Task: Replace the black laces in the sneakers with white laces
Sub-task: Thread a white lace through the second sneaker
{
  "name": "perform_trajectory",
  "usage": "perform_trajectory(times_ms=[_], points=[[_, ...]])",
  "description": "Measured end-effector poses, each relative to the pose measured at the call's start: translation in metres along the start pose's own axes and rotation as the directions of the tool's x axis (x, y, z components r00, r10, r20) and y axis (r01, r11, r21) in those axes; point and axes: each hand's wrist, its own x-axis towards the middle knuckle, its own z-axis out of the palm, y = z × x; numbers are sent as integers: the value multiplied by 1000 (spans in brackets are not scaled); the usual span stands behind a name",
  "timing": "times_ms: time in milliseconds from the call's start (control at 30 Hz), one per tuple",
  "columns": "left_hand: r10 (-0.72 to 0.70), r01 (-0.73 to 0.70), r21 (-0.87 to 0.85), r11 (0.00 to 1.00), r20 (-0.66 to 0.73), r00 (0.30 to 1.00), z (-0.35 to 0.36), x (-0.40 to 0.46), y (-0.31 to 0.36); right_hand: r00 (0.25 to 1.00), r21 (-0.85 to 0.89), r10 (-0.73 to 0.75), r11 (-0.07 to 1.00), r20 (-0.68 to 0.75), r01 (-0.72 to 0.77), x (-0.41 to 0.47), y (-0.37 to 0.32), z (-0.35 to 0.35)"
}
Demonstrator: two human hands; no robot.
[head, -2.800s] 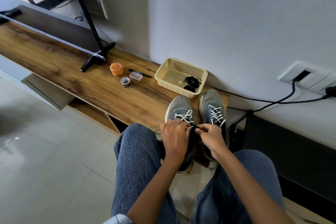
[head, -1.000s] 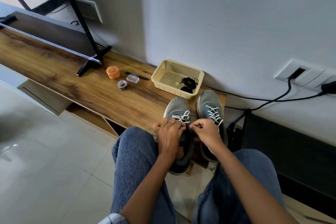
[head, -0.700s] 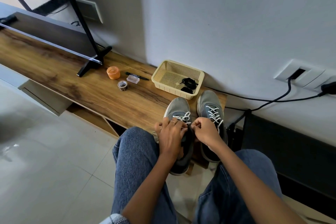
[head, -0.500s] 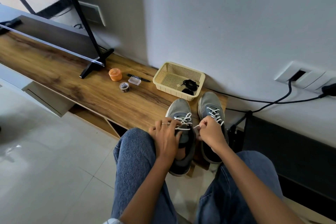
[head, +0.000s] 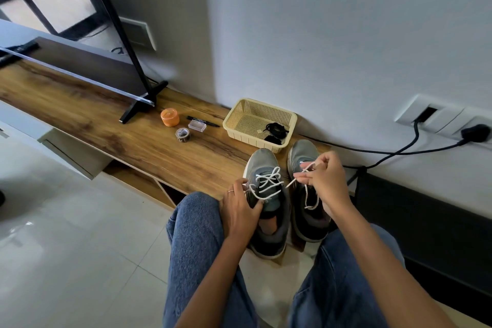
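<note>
You're near the end, judging by how things lie. Both sneakers carry white lacing, and the black laces (head: 275, 132) sit bunched in the cream basket (head: 241, 119) just above the shoes, right of centre in the frame. What looks left is drawing the left sneaker's (head: 267, 194) lace snug through its top eyelets and tying it off; whether the right sneaker (head: 303, 157) is fully tied you can't tell, since your hand covers most of it.

Your right hand (head: 326, 181) pinches the free end of the white lace (head: 267, 181), raised over the right sneaker, with the strand running taut down and left to the left sneaker's eyelets and a loose tail hanging below. Your left hand (head: 239, 208) grips the left sneaker's side by the tongue, steadying it.

Both sneakers lie side by side at the desk's (head: 133, 136) near end, long axes running up the frame, toes toward the basket and wall, heels toward your knees.
</note>
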Motion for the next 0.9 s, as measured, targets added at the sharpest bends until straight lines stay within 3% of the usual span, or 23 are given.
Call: perform_trajectory(times_ms=[100,333,533,767,900], points=[[-14,14,-3,1000,2,1000,0,0,-1,999,90,-2,996,-34,5,-1,-9,-6],[-11,11,22,1000,-17,1000,-2,-2,4,982,109,-166,978,-89,175,-1,-38,-27],[-45,44,-91,995,-10,999,-7,-10,8,987,69,-105,993,121,97,-8,-29,-18],[-174,179,-323,929,44,984,-11,-15,6,956,-23,88,996,278,-84,-15,15,15],[-227,234,-397,888,65,972,-13,-10,4,956,-126,56,992,288,-20,-21,34,32]])
